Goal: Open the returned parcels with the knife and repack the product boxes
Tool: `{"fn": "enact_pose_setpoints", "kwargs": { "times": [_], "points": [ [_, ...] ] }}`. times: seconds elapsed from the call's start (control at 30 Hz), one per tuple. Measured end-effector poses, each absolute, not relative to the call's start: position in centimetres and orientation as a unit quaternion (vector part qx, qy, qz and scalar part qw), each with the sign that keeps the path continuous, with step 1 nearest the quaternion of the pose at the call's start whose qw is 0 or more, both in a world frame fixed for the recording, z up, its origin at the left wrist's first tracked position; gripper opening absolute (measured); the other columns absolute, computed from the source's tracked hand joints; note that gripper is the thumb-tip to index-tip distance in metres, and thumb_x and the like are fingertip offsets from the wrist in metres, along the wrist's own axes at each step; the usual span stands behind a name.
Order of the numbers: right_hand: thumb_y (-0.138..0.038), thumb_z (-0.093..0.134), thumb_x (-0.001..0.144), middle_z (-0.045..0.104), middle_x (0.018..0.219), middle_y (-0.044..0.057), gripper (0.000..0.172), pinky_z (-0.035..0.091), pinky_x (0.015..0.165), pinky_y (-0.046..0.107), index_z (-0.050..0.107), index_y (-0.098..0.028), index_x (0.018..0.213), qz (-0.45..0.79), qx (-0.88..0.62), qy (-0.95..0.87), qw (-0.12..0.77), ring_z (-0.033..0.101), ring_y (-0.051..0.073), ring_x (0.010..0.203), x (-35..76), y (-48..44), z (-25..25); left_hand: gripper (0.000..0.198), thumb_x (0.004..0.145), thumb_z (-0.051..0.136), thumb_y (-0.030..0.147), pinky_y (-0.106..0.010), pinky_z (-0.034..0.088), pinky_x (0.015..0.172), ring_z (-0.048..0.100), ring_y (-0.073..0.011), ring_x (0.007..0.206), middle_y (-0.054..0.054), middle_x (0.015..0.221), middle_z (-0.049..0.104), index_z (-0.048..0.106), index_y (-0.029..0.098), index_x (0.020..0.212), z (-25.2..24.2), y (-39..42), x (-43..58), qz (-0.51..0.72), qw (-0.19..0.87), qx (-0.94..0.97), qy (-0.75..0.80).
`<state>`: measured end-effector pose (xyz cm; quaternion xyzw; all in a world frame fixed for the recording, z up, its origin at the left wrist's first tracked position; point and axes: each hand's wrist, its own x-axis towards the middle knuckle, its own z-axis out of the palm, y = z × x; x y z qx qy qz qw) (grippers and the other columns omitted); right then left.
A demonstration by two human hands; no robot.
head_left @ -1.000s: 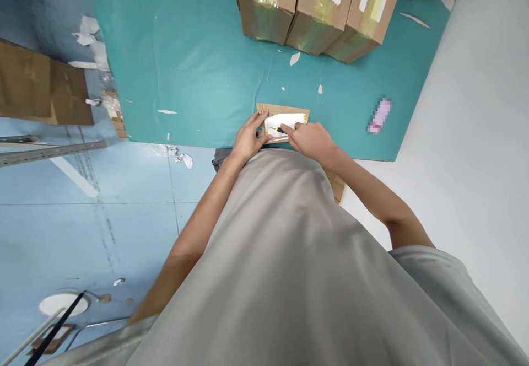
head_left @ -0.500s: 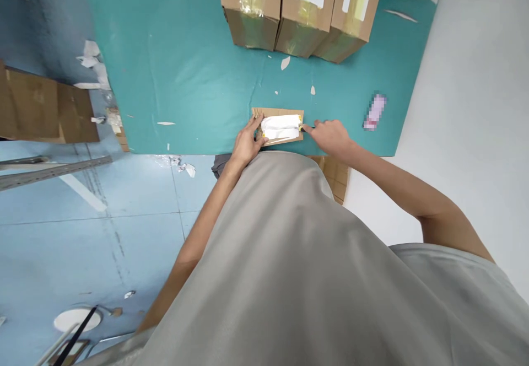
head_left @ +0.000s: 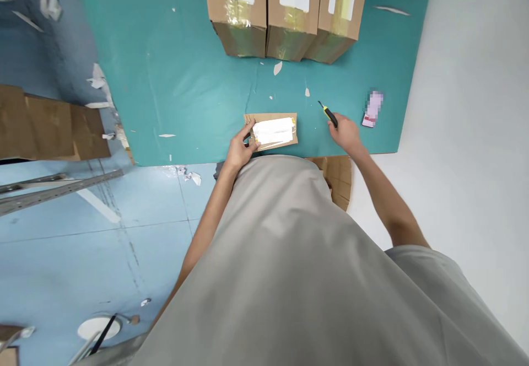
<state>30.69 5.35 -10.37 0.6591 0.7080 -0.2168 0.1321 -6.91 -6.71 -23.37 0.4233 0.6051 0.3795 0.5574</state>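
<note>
The left hand (head_left: 240, 148) grips the left end of the cardboard package (head_left: 268, 117) at the near edge of the green table (head_left: 185, 90). The right hand (head_left: 347, 134), well apart, is closed around a cutter (head_left: 329, 115). Three taped cartons (head_left: 291, 24) occupy the far side; paper scraps (head_left: 278, 68) lie between. A blurred pink item (head_left: 373, 107) lies right of the cutter.

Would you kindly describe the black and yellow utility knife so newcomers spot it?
Over the big green table, find the person's bare right hand. The slim black and yellow utility knife juts from it, pointing away from the person. Unlike the small white paper scrap beyond its tip, it is dark and held.
</note>
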Motion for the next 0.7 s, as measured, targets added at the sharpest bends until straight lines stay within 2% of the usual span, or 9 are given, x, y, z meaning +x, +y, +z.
{"fn": "enact_pose_setpoints", "kwargs": {
  "times": [0.07,0.17,0.27,0.37,0.5,0.63,0.7],
  "points": [
    [-0.047,0.046,0.117,0.082,0.12,0.024,0.049,0.06,0.098,0.05,0.072,-0.011,0.138,-0.284,0.725,0.625,0.058,0.078,0.037,0.107,30.2,4.6,-14.8,0.09,0.086,0.089,0.037,-0.054,0.054,0.129,0.06,-0.0393,0.16,-0.016,0.18,0.053,0.06,0.022,0.171,-23.2,-6.7,-7.2,0.376,0.572,0.41,0.603],
    [-0.058,0.056,0.114,0.08,0.1,0.012,0.041,0.066,0.087,0.042,0.069,-0.02,0.12,-0.44,0.762,0.468,-0.08,0.078,0.026,0.088,27.2,3.2,-19.6,0.088,0.085,0.088,0.039,-0.052,0.054,0.128,0.063,-0.0386,0.156,-0.017,0.177,0.056,0.063,0.02,0.168,-22.7,-6.9,-8.0,0.384,0.568,0.397,0.61],
    [-0.062,0.07,0.107,0.075,0.089,0.002,0.036,0.066,0.08,0.034,0.062,-0.027,0.105,-0.565,0.717,0.368,-0.175,0.073,0.018,0.076,23.1,1.9,-21.3,0.083,0.082,0.086,0.034,-0.051,0.059,0.123,0.067,-0.0381,0.149,-0.017,0.173,0.061,0.068,0.02,0.162,-22.2,-7.0,-9.3,0.372,0.555,0.394,0.632],
    [-0.062,0.075,0.104,0.071,0.089,-0.001,0.039,0.064,0.072,0.03,0.059,-0.027,0.098,-0.618,0.667,0.357,-0.216,0.067,0.014,0.069,20.5,1.3,-20.9,0.079,0.078,0.08,0.025,-0.049,0.065,0.112,0.074,-0.0347,0.134,-0.018,0.168,0.065,0.072,0.02,0.156,-22.0,-6.3,-10.8,0.329,0.53,0.412,0.664],
    [-0.068,0.065,0.109,0.072,0.096,0.002,0.041,0.065,0.074,0.032,0.067,-0.027,0.107,-0.574,0.647,0.444,-0.234,0.07,0.017,0.075,20.6,1.9,-18.2,0.081,0.075,0.074,0.017,-0.047,0.066,0.11,0.077,-0.0301,0.122,-0.017,0.154,0.073,0.068,0.019,0.156,-22.4,-4.0,-10.6,0.303,0.509,0.45,0.668],
    [-0.067,0.05,0.116,0.081,0.11,0.009,0.05,0.066,0.097,0.043,0.074,-0.025,0.131,-0.428,0.653,0.599,-0.178,0.078,0.031,0.105,21.9,2.9,-14.1,0.084,0.079,0.072,0.015,-0.052,0.064,0.111,0.079,-0.0318,0.119,-0.02,0.142,0.077,0.057,0.014,0.162,-23.1,-1.8,-7.1,0.261,0.545,0.461,0.65],
    [-0.06,0.044,0.118,0.084,0.125,0.014,0.054,0.062,0.108,0.05,0.072,-0.024,0.146,-0.373,0.652,0.647,-0.131,0.078,0.037,0.119,21.7,3.1,-12.4,0.077,0.081,0.074,0.016,-0.055,0.062,0.115,0.078,-0.0346,0.124,-0.022,0.142,0.077,0.062,0.013,0.157,-23.2,-1.4,-5.5,0.228,0.558,0.467,0.647]
  ]
}}
